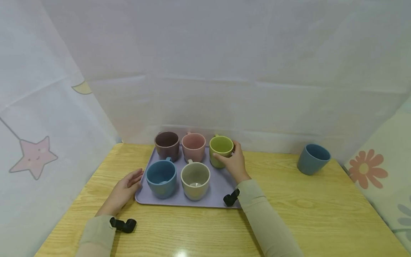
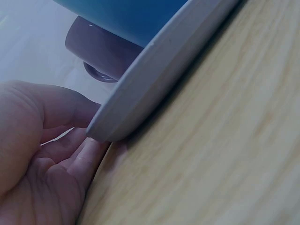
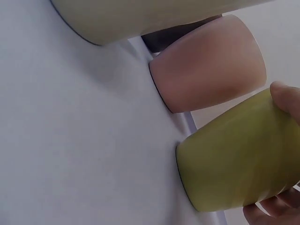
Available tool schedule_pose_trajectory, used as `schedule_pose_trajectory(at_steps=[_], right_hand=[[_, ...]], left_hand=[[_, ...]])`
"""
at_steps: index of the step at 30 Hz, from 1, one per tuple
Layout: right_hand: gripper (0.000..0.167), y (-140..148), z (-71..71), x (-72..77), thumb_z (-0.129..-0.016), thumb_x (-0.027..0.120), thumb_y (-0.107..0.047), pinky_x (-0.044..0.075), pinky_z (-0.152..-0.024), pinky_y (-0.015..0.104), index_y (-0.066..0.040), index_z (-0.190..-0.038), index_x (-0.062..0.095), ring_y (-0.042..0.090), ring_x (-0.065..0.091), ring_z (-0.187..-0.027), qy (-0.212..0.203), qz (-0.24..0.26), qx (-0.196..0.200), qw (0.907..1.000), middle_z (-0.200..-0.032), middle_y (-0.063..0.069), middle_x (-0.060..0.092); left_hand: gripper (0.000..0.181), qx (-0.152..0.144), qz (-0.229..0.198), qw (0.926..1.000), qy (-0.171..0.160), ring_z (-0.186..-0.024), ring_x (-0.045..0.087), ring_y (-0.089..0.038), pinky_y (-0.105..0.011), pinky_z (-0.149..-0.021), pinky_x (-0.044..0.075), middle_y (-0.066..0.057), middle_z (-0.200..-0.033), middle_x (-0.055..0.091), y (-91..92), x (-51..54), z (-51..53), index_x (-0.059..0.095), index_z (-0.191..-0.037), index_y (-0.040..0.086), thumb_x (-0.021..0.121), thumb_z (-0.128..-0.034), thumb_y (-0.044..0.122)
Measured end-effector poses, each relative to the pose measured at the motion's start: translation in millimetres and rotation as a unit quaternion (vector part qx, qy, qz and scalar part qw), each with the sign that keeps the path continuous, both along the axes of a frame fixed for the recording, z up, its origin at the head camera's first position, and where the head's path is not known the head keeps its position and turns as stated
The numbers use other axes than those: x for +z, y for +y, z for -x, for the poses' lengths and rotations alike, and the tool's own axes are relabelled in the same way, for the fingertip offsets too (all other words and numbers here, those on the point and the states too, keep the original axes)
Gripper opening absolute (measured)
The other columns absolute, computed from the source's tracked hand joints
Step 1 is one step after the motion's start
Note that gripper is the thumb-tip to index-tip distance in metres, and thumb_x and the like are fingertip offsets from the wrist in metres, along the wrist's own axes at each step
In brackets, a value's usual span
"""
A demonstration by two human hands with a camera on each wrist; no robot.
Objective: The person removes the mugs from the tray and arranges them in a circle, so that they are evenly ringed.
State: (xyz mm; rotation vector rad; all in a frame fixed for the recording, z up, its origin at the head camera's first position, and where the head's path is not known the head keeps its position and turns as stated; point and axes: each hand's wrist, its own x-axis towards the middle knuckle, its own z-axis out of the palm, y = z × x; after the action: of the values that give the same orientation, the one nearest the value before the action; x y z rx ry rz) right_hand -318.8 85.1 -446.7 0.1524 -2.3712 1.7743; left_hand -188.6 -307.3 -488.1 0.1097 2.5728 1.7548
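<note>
R hand (image 1: pixel 236 163) curled rnd grn mug (image 1: pixel 221 145), L hand (image 1: pixel 126 185) touching tray (image 1: pixel 221 180)

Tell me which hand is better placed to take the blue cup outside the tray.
Right hand, probably: nearer that blue cup, though gripping the green cup. Left hand touches the tray on the left.
</note>
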Motion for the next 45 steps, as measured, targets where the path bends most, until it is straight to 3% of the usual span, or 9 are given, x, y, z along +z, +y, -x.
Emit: schedule_pose_trajectory(at_steps=[9,17,25,36,45], right_hand=[[0.092,0,-1.7,-4.7,-0.077,0.091,-0.028,0.04,-0.113,0.048,-0.005,-0.15,0.038,0.029,0.047,-0.136,0.011,0.001,0.011,0.9999,-0.144,0.014,0.051],[0.094,4,-8.4,-6.4,-0.074,0.093,-0.033,0.044,-0.109,0.048,-0.009,-0.15,0.042,0.031,0.05,-0.133,-0.001,-0.001,-0.021,0.9998,-0.142,0.013,0.054],[0.093,10,-19.2,-6.7,-0.072,0.094,-0.034,0.047,-0.107,0.045,-0.008,-0.147,0.046,0.028,0.052,-0.13,0.013,-0.011,-0.036,0.9992,-0.139,0.01,0.056],[0.094,26,-34.3,-2.0,-0.071,0.095,-0.032,0.046,-0.107,0.046,-0.003,-0.145,0.046,0.03,0.053,-0.128,0.02,-0.012,-0.036,0.9991,-0.136,0.015,0.057],[0.085,48,-44.1,5.8,-0.074,0.093,-0.022,0.05,-0.102,0.048,-0.003,-0.143,0.047,0.029,0.052,-0.121,0.037,-0.018,-0.035,0.9985,-0.131,0.013,0.056]], left_hand=[[0.059,0.001,-0.003,1.0,-0.002,-0.145,0.034,-0.04,-0.002,-0.094,0.036,-0.026,-0.16,0.032,-1.0,-2.3,0.1,0.024,-0.158,-0.004,0.051,-0.1062,0.006],[0.059,0.004,0.002,1.0,-0.009,-0.146,0.033,-0.04,-0.002,-0.094,0.035,-0.023,-0.161,0.032,-1.3,-1.7,0.1,0.025,-0.159,-0.002,0.051,-0.1068,0.008],[0.059,0.004,-0.008,0.9999,-0.012,-0.146,0.033,-0.04,-0.002,-0.094,0.036,-0.024,-0.161,0.031,0.5,-0.1,1.4,0.024,-0.159,-0.002,0.05,-0.1066,0.008],[0.06,0.006,-0.007,0.9999,-0.013,-0.147,0.032,-0.039,-0.002,-0.095,0.036,-0.023,-0.161,0.032,-0.5,-1.4,1.8,0.024,-0.159,-0.001,0.051,-0.1066,0.008],[0.06,0.004,-0.007,0.9998,-0.018,-0.147,0.032,-0.04,-0.001,-0.094,0.036,-0.023,-0.161,0.031,2.1,4.4,-2.1,0.023,-0.159,-0.001,0.05,-0.1071,0.009]])
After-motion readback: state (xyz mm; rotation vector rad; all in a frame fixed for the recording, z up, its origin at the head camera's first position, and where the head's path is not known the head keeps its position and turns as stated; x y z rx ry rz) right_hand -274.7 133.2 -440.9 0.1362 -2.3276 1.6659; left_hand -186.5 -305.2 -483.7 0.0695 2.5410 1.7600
